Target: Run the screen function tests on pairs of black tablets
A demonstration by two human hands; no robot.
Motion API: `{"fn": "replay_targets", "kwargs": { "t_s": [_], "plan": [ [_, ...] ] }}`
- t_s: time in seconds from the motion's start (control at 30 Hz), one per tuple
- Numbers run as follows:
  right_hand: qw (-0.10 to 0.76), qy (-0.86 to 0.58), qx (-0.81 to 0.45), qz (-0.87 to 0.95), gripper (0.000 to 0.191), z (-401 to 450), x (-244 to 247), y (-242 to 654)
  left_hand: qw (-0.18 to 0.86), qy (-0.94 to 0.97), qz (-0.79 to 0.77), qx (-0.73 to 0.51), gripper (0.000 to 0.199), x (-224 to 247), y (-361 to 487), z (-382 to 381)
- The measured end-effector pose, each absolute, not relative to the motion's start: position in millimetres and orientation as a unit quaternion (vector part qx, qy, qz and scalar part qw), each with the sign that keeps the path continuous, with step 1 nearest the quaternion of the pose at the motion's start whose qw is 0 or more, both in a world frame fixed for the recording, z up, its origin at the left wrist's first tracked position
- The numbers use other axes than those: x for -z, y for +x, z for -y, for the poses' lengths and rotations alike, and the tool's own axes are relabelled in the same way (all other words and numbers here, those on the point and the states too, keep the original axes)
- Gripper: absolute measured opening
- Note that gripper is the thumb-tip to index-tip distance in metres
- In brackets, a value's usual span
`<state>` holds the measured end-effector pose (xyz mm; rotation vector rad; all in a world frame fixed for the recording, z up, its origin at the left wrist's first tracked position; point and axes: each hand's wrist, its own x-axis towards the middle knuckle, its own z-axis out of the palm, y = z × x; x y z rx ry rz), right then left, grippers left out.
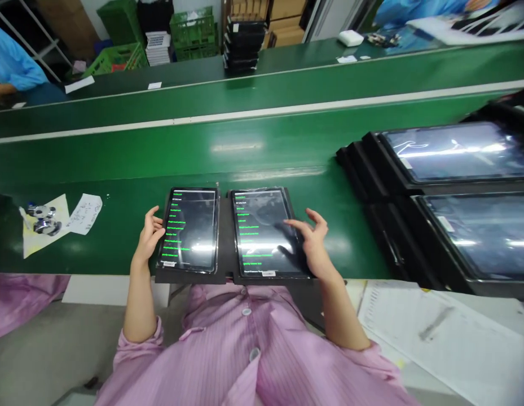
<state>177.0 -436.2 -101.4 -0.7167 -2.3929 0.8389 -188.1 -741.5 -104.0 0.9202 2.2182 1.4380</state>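
Two tablets lie side by side in a black tray [226,248] at the front edge of the green bench. Both the left tablet [198,225] and the right tablet [262,228] show a list of mostly green text lines on a dark screen. My left hand [150,234] rests beside the left tablet's outer edge, fingers apart and holding nothing. Over the right tablet's screen, my right hand [315,242] stretches out its index finger; whether the fingertip touches the glass I cannot tell. Its other fingers are loosely spread, with nothing in them.
Stacked black trays with tablets [448,152] stand at the right. Papers [439,338] lie below them. On the left are a yellow sheet [45,225] with small metal parts and a handwritten note [86,214]. More black trays [245,45] and co-workers' blue sleeves [16,56] are across the bench.
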Motion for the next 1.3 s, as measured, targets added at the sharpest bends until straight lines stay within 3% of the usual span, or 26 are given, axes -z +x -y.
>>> {"fn": "replay_targets", "kwargs": {
  "t_s": [0.17, 0.33, 0.5, 0.63, 0.83, 0.97, 1.1, 1.23, 1.3],
  "plan": [
    [0.244, -0.177, -0.204, 0.932, 0.069, 453, 61, 176, 0.181, 0.343, -0.772, -0.504, 0.073, 105, -191, 743],
    [0.205, -0.109, -0.151, 0.961, 0.054, 463, 59, 164, 0.180, 0.362, -0.788, -0.464, 0.082, 107, -194, 743],
    [0.343, -0.190, -0.156, 0.906, 0.059, 451, 62, 178, 0.202, 0.300, -0.752, -0.550, 0.064, 110, -198, 740],
    [0.339, -0.241, -0.166, 0.894, 0.063, 445, 63, 187, 0.192, 0.282, -0.761, -0.551, 0.057, 109, -197, 738],
    [0.327, -0.227, -0.167, 0.902, 0.063, 449, 79, 184, 0.068, 0.309, -0.739, -0.595, 0.052, 106, -182, 738],
    [0.334, -0.226, -0.154, 0.902, 0.063, 446, 81, 182, -0.035, 0.396, -0.741, -0.542, 0.056, 104, -174, 740],
    [0.338, -0.227, -0.147, 0.902, 0.062, 445, 79, 182, -0.076, 0.452, -0.735, -0.500, 0.061, 100, -174, 742],
    [0.336, -0.224, -0.149, 0.903, 0.060, 448, 80, 182, -0.034, 0.508, -0.741, -0.438, 0.056, 98, -176, 741],
    [0.342, -0.230, -0.144, 0.900, 0.062, 449, 80, 182, -0.062, 0.487, -0.740, -0.460, 0.057, 100, -176, 739]
  ]
}}
